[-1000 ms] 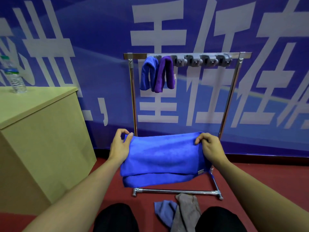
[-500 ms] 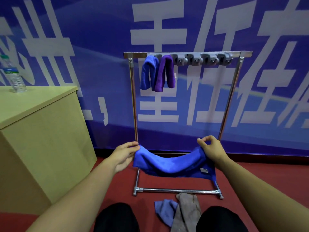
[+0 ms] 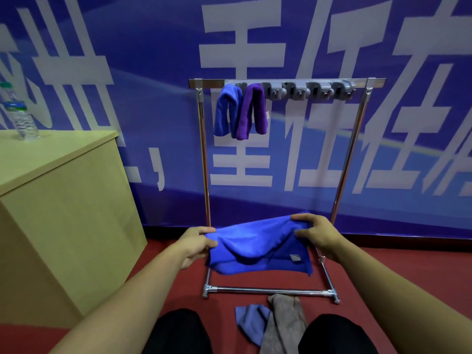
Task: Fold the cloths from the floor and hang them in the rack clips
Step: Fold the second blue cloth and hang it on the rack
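Observation:
I hold a bright blue cloth in the air in front of the metal rack. My left hand pinches its left end and my right hand grips its right end; the cloth sags in folded layers between them. On the rack's top bar, a blue cloth and a purple cloth hang from the leftmost grey clips; the other clips are bare. On the red floor by my knees lie a pale blue cloth and a grey cloth.
A tan wooden cabinet stands at the left with a plastic water bottle on top. A blue banner wall with white characters runs behind the rack. The rack's base bar lies across the red floor.
The cloth went from a wide flat spread to a narrower folded bundle. My hands dropped lower and came closer together, then the right end was lifted over.

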Motion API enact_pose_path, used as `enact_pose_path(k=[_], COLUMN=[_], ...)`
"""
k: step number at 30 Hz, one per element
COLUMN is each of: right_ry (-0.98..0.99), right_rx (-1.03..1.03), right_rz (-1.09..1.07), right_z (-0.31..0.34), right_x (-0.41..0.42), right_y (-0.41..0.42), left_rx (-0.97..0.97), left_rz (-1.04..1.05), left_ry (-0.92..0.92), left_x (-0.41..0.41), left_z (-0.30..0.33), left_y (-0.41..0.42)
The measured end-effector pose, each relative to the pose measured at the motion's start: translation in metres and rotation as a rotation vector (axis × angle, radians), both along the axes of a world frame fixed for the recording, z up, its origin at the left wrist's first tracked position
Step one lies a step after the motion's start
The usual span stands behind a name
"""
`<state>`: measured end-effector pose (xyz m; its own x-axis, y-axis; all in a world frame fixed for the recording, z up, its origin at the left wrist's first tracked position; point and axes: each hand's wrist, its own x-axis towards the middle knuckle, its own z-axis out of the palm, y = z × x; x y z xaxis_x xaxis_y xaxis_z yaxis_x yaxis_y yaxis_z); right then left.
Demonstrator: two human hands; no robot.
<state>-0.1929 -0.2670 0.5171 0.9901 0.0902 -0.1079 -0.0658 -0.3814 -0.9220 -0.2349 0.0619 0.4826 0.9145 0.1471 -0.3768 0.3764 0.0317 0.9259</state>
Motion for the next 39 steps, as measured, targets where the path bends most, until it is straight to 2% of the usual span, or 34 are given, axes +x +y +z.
enact_pose_path(k=[4, 8, 13, 20, 30, 35, 39], right_ry=[-0.062, -0.097, -0.093, -0.093, -0.070, -0.120, -0.244], right_rx=[-0.187, -0.409, -0.429, -0.458, -0.641, -0.613, -0.458], right_rz=[0.008, 0.064, 0.053, 0.060, 0.129, 0.103, 0.065], right_z=[-0.002, -0.003, -0.001, 0.009, 0.004, -0.002, -0.005], right_x=[0.005, 0.005, 0.002, 0.002, 0.006, 0.006, 0.008], right_y=[-0.005, -0.012, -0.018, -0.017, -0.014, -0.014, -0.020], left_rx=[0.175, 0.347, 0.408, 0.620, 0.919, 0.850, 0.557], left_rz=[0.001, -0.036, 0.017, 0.071, 0.093, 0.063, 0.102], left_ry=[-0.173, -0.208, -0.266, -0.359, -0.302, -0.265, -0.314], left_x=[0.002, -0.001, -0.005, -0.001, -0.005, -0.003, -0.002], left_z=[0.001, 0.000, 0.002, 0.008, 0.005, 0.002, 0.006], left_y=[0.009, 0.022, 0.029, 0.035, 0.031, 0.035, 0.036])
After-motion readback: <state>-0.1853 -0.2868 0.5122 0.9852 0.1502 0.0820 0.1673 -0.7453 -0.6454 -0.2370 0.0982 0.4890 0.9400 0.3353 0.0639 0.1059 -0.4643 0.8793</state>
